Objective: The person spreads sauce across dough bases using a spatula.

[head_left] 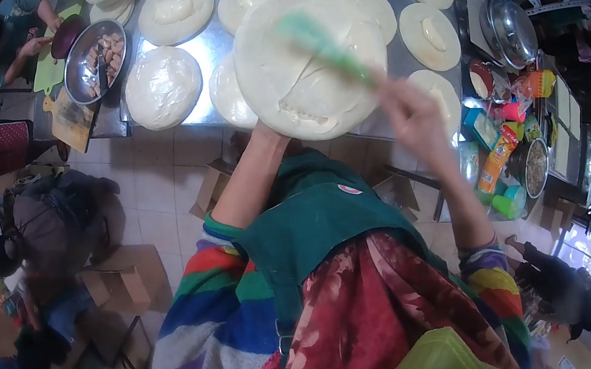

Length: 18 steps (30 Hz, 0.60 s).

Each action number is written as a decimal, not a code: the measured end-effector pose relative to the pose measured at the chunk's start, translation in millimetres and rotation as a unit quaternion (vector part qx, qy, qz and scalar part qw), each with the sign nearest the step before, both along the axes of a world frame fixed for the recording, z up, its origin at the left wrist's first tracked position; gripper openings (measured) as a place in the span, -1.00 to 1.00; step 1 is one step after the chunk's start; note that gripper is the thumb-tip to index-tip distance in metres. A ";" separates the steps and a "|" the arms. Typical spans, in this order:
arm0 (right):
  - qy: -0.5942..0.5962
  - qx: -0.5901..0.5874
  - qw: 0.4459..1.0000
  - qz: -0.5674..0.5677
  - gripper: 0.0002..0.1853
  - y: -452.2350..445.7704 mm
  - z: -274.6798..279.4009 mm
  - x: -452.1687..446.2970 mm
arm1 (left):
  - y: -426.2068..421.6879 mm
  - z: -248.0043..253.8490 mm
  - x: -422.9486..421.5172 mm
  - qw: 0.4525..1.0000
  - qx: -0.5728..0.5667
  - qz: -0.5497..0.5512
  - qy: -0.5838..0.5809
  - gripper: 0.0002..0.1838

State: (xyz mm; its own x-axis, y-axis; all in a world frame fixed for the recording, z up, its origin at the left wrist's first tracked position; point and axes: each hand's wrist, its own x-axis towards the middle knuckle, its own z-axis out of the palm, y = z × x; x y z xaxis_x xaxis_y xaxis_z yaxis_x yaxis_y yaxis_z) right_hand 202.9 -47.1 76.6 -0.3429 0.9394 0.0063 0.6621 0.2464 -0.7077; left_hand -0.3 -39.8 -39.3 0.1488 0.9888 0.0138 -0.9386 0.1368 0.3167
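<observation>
**First inspector:** How do we find the hands?

**Second inspector:** We find the right hand (406, 105) closed around the handle of a green brush (323, 47), blurred, its head over the dough disc (273, 71). The left hand (274, 136) is under that disc, supporting it; the fingers are hidden, so we cannot tell how far they are spread.

**First inspector:** Where do we place the disc?

**Second inspector:** Raised, tilted towards us, over the near edge of the steel tabletop (209, 45). A pale smear marks its lower part.

**First inspector:** And further out?

**Second inspector:** We note a glossy dough round (164, 88) at the near left corner, a dough flat with a pale dollop (430, 45) along the right edge, and a steel bowl (78, 88) of chunks by the left edge.
</observation>
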 end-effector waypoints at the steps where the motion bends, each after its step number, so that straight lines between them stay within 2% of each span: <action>1: 0.089 0.010 0.994 0.056 -0.63 -18.9 -1.5 -9.7 | -0.9 -2.2 0.7 1.000 0.001 0.002 0.005 -0.36; 2: -0.021 0.033 0.989 0.140 -0.67 -33.8 3.7 -9.8 | -1.6 -3.3 -1.7 1.000 0.000 0.004 0.009 -0.37; 4: -0.010 -0.035 0.985 0.171 -0.68 -42.7 19.1 -13.3 | -4.8 -2.9 -4.6 0.999 -0.008 0.007 0.033 -0.37; 6: 0.108 -0.016 0.994 0.030 -0.68 -23.6 3.7 -1.3 | -5.0 0.0 -4.3 0.998 -0.026 0.013 0.063 -0.37; 7: 0.087 -0.043 0.994 -0.043 -0.69 -4.5 6.8 7.3 | -4.0 -0.3 -4.5 0.997 -0.028 0.013 0.065 -0.37; 10: 0.052 0.020 0.998 -0.031 -0.69 -1.8 -11.8 10.5 | -2.7 -16.8 -3.7 1.000 0.010 0.008 0.012 -0.37; 11: 0.051 0.046 0.997 0.033 -0.66 -19.4 -13.0 3.4 | -1.9 -27.7 -4.1 0.999 0.043 0.008 -0.026 -0.38; 12: -0.045 0.034 0.991 0.117 -0.58 -37.1 -5.0 1.5 | -2.6 -35.6 -4.5 0.995 0.075 0.012 -0.063 -0.39; 14: -0.014 -0.066 0.986 0.156 -0.57 -53.5 10.4 -8.0 | -14.3 -8.0 -5.6 0.978 0.039 0.067 0.193 -0.34; 16: 0.082 0.010 0.994 0.074 -0.62 -36.7 -1.1 3.9 | -17.0 9.0 -6.0 0.966 -0.010 0.075 0.249 -0.32; 18: 0.058 0.015 0.997 -0.052 -0.66 -6.4 8.4 13.3 | -5.0 13.6 -4.2 0.992 -0.059 0.046 0.106 -0.32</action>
State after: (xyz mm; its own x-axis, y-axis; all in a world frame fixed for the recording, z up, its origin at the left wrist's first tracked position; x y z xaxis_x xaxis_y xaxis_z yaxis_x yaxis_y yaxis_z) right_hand 216.1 -53.5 85.0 -0.2394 0.9685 0.0689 0.5984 0.2031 -0.7750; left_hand -4.6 -44.8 -25.6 0.0442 0.9911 -0.1254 -0.8634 0.1011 0.4942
